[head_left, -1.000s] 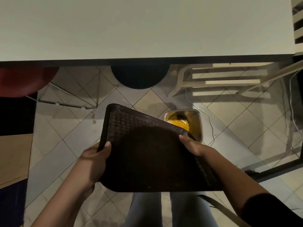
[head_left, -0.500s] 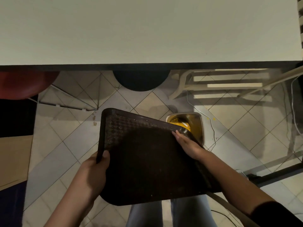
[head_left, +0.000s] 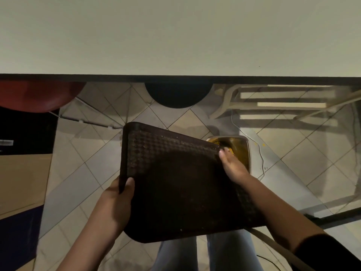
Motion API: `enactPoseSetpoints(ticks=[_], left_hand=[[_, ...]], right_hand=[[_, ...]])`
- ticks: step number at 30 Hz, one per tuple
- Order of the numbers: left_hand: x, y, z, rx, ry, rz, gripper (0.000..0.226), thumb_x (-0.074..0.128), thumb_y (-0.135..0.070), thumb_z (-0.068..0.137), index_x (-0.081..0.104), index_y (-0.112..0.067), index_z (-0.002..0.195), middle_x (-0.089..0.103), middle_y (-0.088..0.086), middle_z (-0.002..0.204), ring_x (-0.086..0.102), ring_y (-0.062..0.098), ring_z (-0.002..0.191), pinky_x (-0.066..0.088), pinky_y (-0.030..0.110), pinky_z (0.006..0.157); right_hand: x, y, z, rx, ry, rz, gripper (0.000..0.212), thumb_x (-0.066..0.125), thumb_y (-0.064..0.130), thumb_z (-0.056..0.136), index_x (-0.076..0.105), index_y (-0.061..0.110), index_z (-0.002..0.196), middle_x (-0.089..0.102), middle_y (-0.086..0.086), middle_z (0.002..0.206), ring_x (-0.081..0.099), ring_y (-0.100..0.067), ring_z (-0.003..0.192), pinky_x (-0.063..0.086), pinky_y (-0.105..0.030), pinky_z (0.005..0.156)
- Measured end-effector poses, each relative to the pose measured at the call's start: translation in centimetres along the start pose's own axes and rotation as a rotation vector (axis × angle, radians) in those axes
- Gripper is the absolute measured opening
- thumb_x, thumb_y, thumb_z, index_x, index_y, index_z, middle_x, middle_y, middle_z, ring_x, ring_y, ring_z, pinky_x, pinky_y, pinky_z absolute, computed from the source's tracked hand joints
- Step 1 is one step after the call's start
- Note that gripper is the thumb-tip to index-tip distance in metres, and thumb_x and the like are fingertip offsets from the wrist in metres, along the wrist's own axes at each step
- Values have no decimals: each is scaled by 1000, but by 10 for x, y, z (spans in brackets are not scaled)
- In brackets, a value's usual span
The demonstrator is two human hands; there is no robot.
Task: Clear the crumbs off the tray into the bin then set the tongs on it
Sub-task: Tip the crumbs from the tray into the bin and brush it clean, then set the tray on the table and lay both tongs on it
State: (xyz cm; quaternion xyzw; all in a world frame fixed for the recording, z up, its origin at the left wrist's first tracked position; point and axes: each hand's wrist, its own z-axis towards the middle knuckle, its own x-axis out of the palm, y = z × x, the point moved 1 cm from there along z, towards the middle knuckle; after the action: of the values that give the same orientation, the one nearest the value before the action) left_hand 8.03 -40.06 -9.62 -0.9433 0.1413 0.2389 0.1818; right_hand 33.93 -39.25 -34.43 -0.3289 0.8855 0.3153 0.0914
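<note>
Left hand grips the tray at its near-left edge, thumb on top. Right hand lies flat with straight fingers on the far-right corner, which overhangs the bin on the floor. Pale crumbs cling to the textured face. Best bet: drop that corner lower and sweep steadily binward. Tongs not in view.

One head-worn wide-angle view faces steeply down past the table edge to the floor. Left hand, right hand and tray lie near the lens; the bin lies farther below.
</note>
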Motion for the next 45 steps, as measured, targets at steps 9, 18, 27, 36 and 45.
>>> enactPoseSetpoints(ticks=[9, 18, 27, 36, 45], left_hand=[[5, 6, -6, -1, -5, -56, 36, 35, -30, 101, 53, -19, 130, 64, 11, 117, 58, 32, 113, 42, 49, 104], [26, 19, -8, 74, -76, 14, 42, 32, -27, 103, 44, -15, 141, 60, 12, 125, 56, 31, 116, 43, 38, 93], [5, 22, -25, 165, -42, -104, 44, 35, -29, 101, 40, -20, 144, 55, 9, 134, 48, 32, 127, 38, 45, 105], [-58, -1, -103, 421, -43, -108, 20, 43, -35, 97, 58, -47, 95, 67, -16, 100, 63, 15, 101, 47, 35, 87], [-137, 18, -161, 544, -78, -329, 81, 70, -85, 35, 72, -41, 102, 75, -1, 107, 68, 24, 102, 44, 51, 100]], right_hand=[[3, -19, 7, 77, 135, -331, 56, 8, 46, 99, 15, 20, 149, 8, -4, 159, 3, -21, 146, -1, -48, 118], [-4, -11, 17, 159, -319, -115, 43, 51, -6, 85, 62, 15, 122, 63, -14, 121, 60, -34, 108, 48, -41, 96], [-22, -3, -17, 186, -327, -128, 36, 54, 47, 87, 62, 25, 115, 70, -2, 90, 65, -22, 81, 50, -29, 66], [-82, 13, -114, 96, -314, 31, 36, 62, 38, 86, 67, 17, 115, 70, -5, 112, 63, -23, 102, 44, -26, 78], [-127, 37, -220, -113, -451, 339, 33, 69, 5, 80, 71, 21, 108, 73, 0, 95, 68, -17, 82, 54, -39, 82]])
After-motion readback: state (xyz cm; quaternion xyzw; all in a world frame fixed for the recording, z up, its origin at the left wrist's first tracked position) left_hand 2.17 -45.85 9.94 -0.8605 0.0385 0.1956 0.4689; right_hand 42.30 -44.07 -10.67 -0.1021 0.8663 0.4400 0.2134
